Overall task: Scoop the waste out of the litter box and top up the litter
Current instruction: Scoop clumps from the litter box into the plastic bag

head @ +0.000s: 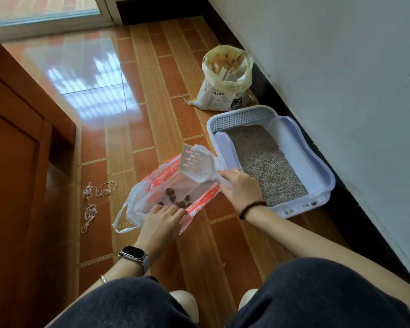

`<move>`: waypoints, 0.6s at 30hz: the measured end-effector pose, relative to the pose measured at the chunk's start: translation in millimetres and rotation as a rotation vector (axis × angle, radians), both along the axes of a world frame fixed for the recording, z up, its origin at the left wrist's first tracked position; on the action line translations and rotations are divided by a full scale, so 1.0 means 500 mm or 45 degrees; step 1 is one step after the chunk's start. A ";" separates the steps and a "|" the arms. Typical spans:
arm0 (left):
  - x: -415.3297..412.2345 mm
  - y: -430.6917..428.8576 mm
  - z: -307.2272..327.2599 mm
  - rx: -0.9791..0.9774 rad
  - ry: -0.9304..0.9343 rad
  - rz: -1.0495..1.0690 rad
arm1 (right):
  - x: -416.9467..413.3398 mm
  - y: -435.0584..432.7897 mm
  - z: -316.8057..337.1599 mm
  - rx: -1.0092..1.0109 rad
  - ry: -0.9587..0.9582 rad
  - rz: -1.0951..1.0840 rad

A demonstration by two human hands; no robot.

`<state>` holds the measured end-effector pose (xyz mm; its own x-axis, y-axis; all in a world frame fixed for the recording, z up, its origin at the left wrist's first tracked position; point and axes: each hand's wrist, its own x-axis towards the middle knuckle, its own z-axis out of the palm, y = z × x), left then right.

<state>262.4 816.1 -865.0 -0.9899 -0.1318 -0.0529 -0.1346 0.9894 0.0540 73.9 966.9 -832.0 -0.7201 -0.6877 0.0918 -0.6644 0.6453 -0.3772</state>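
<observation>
A pale blue litter box (322,171) with grey litter (263,159) stands on the floor by the wall. Left of it lies a white and red plastic bag (152,185) with several dark waste clumps (178,202) inside. My right hand (240,188) grips the handle of a white slotted scoop (195,162), held over the bag's open mouth, and the scoop looks empty. My left hand (162,218) holds the near edge of the bag. An open sack of litter (225,79) stands beyond the box.
A grey-white wall (341,67) runs along the right behind the box. A wooden cabinet (14,138) fills the left side. A tangle of white string (92,202) lies on the tiled floor left of the bag. My knees are at the bottom.
</observation>
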 end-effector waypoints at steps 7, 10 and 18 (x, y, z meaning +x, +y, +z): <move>-0.087 0.011 0.023 0.052 0.104 -0.106 | -0.070 0.041 0.043 -0.293 -0.345 -0.316; -0.136 0.028 0.037 0.090 0.163 -0.159 | -0.128 0.088 0.066 -0.326 -0.394 -0.464; -0.266 0.067 0.042 0.071 0.120 -0.291 | -0.257 0.189 0.079 0.131 -0.556 -0.687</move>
